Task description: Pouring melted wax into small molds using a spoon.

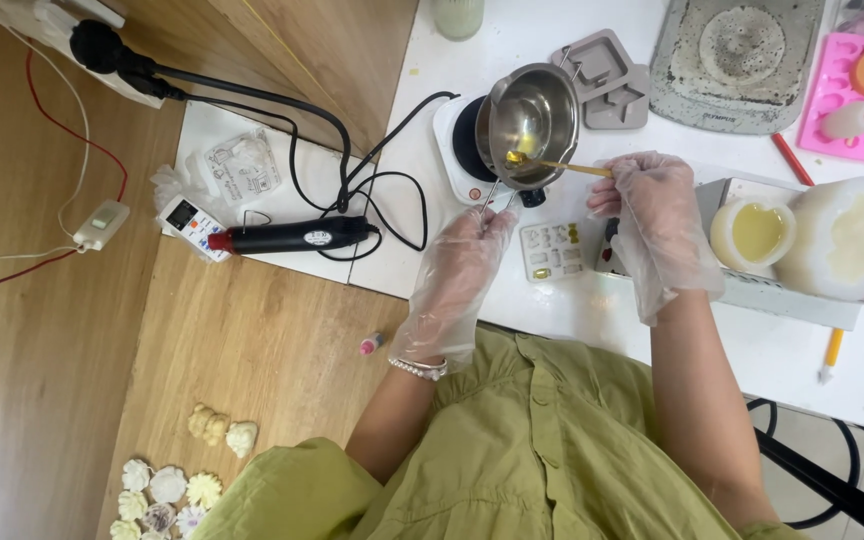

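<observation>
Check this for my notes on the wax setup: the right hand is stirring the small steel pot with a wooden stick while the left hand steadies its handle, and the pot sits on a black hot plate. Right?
Nearly. The head view shows the hot plate is white, with a dark round top, not black. The rest holds: the right hand holds the wooden stick in the steel pot, and the left hand is at its handle.

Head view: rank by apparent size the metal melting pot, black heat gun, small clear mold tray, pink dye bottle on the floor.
1. Metal melting pot and black heat gun: close, the pot wider, the gun longer, so unranked.
2. Small clear mold tray.
3. Pink dye bottle, smallest, though it lies lower, farther from the camera.
</observation>
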